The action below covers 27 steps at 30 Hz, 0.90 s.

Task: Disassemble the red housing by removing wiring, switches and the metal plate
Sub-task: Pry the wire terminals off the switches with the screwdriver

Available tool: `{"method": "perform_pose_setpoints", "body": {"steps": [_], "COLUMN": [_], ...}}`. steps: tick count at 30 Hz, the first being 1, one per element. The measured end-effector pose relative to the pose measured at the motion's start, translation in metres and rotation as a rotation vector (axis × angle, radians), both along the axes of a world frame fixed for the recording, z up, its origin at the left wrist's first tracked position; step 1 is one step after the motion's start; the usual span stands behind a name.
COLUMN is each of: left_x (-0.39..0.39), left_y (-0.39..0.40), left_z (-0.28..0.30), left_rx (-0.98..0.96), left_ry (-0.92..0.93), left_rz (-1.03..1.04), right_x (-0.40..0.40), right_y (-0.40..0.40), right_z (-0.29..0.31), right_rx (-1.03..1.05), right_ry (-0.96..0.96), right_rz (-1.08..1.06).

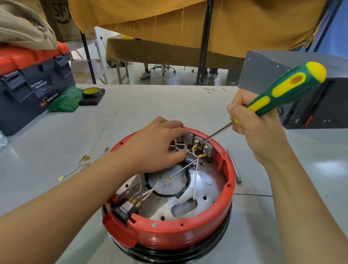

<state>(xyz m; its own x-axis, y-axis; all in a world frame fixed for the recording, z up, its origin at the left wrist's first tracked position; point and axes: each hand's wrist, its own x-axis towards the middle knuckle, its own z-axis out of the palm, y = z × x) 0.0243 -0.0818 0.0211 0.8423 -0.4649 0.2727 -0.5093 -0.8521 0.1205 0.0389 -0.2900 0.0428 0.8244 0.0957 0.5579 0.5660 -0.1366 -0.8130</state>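
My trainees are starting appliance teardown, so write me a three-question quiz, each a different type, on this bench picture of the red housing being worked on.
1. True or false: the right hand holds the green and yellow screwdriver with its tip at the grey switches on the far wall of the red housing.
2. Where do the loose removed wires lie?
A. on the table left of the housing
B. on the toolbox
C. inside the housing
3. Fill in: the left hand grips the ____ side of the switch block.

Key: 1 true; 2 A; 3 left
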Motion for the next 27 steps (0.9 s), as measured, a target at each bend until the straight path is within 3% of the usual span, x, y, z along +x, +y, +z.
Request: {"method": "perform_pose_setpoints", "body": {"steps": [10,18,27], "left_x": [0.003,0.003,0.004], "left_y": [0.002,0.004,0.004], "left_z": [-0.003,-0.004,-0.001], "left_rx": [-0.042,-0.057,-0.044], "left_ry": [0.015,0.034,0.065], "left_rz": [0.005,0.004,0.011], "right_x": [0.010,0.008,0.007], "right_y": [-0.005,-0.005,-0.005], "right_z": [-0.011,-0.011,-0.007], "right_rx": [0.208,0.203,0.470], "right_ry": [0.157,0.123,0.110], "right_rz": [0.020,-0.015,-0.008]}}
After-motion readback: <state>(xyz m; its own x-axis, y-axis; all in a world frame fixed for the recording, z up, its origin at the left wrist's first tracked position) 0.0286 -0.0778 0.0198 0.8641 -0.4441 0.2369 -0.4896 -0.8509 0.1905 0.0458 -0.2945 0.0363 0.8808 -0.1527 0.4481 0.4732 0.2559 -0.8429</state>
